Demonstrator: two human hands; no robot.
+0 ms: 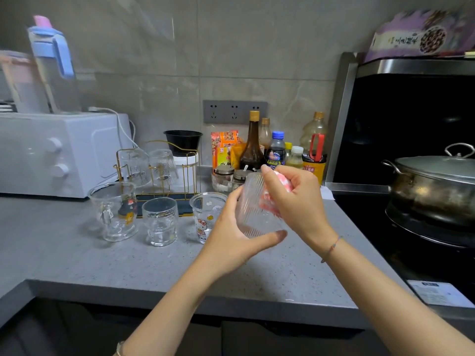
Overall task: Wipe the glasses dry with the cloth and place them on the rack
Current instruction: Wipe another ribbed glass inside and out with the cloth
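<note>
We find the glass [250, 214] clasped in the left grip [231, 242], right of the rack [191, 163]; right grip [295, 199] clutches cloth [284, 183] inside.

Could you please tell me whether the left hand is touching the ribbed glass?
Touching: in the head view the left hand curls round the ribbed glass, thumb under its lower end.

Pink-and-white cloth [270, 199], ribbed clear glass [253, 209]
</note>
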